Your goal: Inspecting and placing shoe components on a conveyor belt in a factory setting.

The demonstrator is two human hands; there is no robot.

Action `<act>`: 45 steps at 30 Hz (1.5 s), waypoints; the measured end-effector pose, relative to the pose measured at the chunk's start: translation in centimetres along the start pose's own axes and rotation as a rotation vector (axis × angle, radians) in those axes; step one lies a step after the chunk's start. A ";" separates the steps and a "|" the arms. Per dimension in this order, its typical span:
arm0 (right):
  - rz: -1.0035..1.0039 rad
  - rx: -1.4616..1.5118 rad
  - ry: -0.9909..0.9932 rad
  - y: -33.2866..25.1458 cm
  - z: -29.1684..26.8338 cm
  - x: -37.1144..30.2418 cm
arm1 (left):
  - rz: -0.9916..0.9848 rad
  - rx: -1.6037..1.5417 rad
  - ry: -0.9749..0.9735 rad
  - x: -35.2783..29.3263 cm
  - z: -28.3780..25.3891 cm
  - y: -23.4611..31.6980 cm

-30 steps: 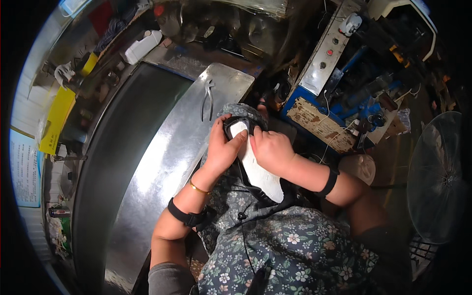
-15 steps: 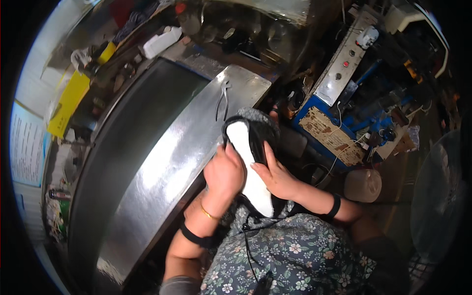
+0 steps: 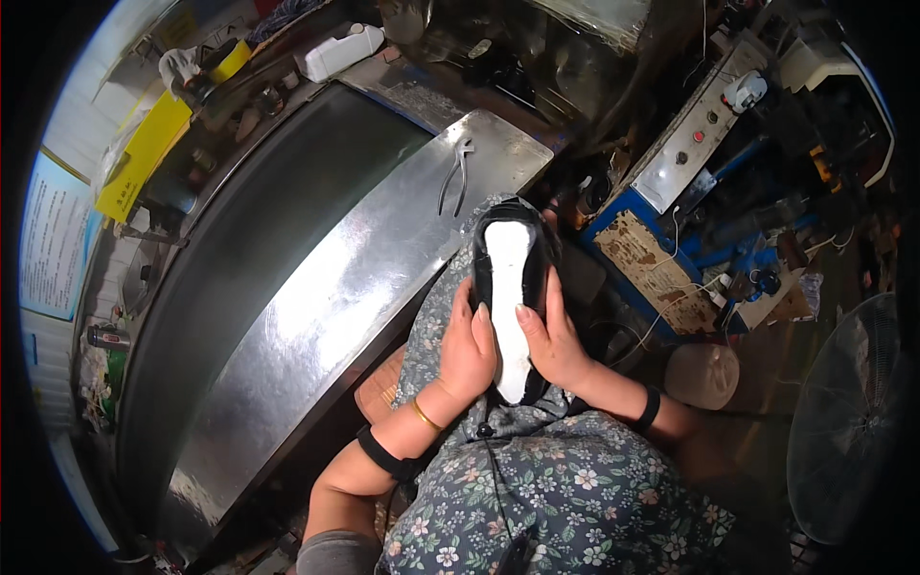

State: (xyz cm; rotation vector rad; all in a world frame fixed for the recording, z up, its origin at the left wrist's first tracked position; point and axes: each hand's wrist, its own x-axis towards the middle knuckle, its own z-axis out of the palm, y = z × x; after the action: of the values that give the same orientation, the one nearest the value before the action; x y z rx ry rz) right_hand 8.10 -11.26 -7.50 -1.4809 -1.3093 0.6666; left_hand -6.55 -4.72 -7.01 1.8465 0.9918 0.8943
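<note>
Black shoe sides hidden by left hand, right hand.

Both hands raised before torso: left hand and right hand cupped facing, fingers curled, forearms converging.

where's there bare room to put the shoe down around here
The shiny metal table is mostly bare from the pliers down toward the left hand. The dark belt beside it also looks bare. It is crowded along the far edge by the white jug and right of the shoe, around the blue machine.
</note>
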 end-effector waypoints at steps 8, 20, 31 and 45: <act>0.212 -0.049 -0.258 -0.9 -2.1 -0.5 | -0.240 -0.893 -0.426 9.1 -1.3 1.5; -0.059 0.303 -0.093 -0.4 -3.7 9.8 | -0.290 -0.863 -0.478 9.6 1.6 1.2; -0.014 -0.182 -0.162 -2.9 -5.4 8.3 | -0.043 -0.627 -0.412 9.4 1.4 0.4; 0.226 0.649 -0.206 -2.6 -6.4 2.9 | -0.202 -0.833 -0.397 7.7 0.8 1.4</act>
State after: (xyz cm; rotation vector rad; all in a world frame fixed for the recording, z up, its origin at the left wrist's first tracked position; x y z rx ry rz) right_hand 13.48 -10.82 -2.38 -1.0432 -0.9410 1.2809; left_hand -2.10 1.33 -4.55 1.1186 0.4341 0.6371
